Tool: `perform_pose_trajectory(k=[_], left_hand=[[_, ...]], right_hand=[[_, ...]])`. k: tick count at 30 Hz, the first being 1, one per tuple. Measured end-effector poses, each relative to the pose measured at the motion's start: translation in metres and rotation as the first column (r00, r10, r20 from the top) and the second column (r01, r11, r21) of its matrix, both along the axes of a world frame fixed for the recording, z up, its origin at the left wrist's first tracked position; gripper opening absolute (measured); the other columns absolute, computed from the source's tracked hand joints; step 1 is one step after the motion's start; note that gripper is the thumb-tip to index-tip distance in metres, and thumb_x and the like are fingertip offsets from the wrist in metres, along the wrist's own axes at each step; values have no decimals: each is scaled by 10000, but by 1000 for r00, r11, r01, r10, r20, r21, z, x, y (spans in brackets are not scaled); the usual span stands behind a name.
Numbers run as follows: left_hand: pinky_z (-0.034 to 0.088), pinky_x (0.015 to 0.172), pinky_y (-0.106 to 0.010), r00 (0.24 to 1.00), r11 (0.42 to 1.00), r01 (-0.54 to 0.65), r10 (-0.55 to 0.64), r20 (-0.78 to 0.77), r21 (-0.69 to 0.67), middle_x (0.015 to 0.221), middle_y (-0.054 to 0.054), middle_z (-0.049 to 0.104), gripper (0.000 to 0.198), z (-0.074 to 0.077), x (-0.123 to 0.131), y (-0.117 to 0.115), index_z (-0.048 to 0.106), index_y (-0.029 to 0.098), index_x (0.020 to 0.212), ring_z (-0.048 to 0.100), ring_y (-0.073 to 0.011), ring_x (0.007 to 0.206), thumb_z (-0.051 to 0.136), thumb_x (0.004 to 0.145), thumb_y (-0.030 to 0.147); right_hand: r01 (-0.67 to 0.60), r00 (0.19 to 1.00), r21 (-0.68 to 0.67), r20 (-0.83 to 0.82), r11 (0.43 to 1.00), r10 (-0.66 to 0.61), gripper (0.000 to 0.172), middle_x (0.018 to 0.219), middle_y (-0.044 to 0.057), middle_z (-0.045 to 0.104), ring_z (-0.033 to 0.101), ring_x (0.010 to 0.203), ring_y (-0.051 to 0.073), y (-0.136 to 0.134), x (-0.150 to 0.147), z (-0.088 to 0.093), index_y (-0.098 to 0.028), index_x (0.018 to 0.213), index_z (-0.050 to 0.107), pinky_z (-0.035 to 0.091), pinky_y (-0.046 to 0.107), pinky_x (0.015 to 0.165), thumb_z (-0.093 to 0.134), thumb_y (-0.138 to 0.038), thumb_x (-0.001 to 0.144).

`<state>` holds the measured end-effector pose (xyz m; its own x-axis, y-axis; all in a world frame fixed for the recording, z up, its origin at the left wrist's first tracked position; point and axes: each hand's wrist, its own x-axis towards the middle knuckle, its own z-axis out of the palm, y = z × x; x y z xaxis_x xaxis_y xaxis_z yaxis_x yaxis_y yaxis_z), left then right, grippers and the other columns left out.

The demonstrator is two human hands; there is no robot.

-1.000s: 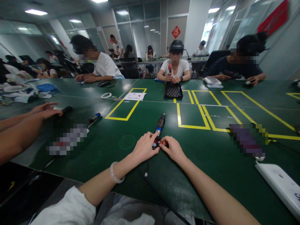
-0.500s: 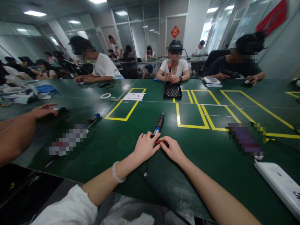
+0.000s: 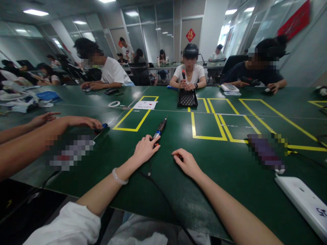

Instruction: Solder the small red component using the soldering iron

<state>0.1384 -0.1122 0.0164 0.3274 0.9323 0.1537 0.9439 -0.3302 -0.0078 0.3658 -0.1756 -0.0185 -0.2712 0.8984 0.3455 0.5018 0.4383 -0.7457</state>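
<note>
My left hand (image 3: 146,148), a pale bangle on its wrist, is closed over the rear of an electric screwdriver (image 3: 160,128). The tool is black with a blue band and lies on the green table, its thin bit pointing away from me. A bit of orange-red shows by my thumb. From under the hand a black cord (image 3: 163,195) with a small metal ring runs toward the table's front edge. To the right, apart from the tool, my right hand (image 3: 188,162) rests on the table, fingers loosely bent, thumb and forefinger apart. Its palm side is hidden.
At left, a co-worker's hand (image 3: 88,123) reaches to another blue-and-black tool (image 3: 104,127). Yellow tape (image 3: 209,137) marks rectangles on the table, one bearing a paper label (image 3: 145,104). Opposite, a person works over a black tray (image 3: 187,99). A white device (image 3: 301,200) lies at right.
My left hand and the electric screwdriver have moved left and slightly away. My right hand, earlier touching the orange-red part, is now apart from it. A co-worker's hand has reached in from the left.
</note>
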Motion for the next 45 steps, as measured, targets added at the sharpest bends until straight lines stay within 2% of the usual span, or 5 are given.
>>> perform_pose_trajectory(k=[16, 34, 38, 41, 45], left_hand=[[296, 987, -453, 954, 956, -293, 293, -63, 1, 1233, -134, 500, 510, -4, -114, 125, 424, 288, 1406, 472, -305, 1120, 336, 945, 486], [450, 787, -386, 927, 918, -373, 374, 12, 135, 1101, -184, 576, 330, 11, -94, 116, 554, 92, 1087, 573, -308, 967, 389, 921, 325], [439, 853, -365, 953, 965, -230, 197, 228, 127, 1086, -136, 623, 302, 19, -61, 95, 577, 135, 1064, 584, -272, 1010, 413, 922, 346], [458, 825, -302, 859, 995, 71, -24, 512, -72, 973, -75, 671, 302, 20, -21, 62, 599, 155, 1044, 626, -200, 899, 447, 915, 382], [472, 781, -274, 626, 852, 452, -93, 774, -263, 925, -58, 662, 364, 16, 21, 15, 600, 140, 1143, 617, -149, 806, 442, 926, 387]], right_hand=[[-16, 999, -4, 47, 1000, 16, 137, 856, 31, 642, 586, 811, 176, 2, 1, -3, -203, 940, 641, 456, 308, 762, 525, -152, 890], [-19, 999, 0, 50, 1000, 19, 140, 862, 31, 649, 587, 814, 177, 3, 0, -4, -207, 931, 647, 454, 306, 762, 532, -144, 883], [-20, 999, -6, 45, 1000, 20, 141, 848, 29, 650, 588, 807, 176, 3, 1, -4, -208, 921, 649, 454, 304, 757, 531, -144, 879], [-20, 999, -10, 26, 1000, 20, 140, 836, 25, 647, 588, 791, 172, 3, 1, -3, -209, 909, 646, 453, 300, 753, 525, -146, 877], [-25, 998, -56, -67, 998, 21, 127, 825, 16, 635, 593, 765, 157, 3, 1, -2, -204, 938, 617, 453, 278, 724, 508, -170, 882]])
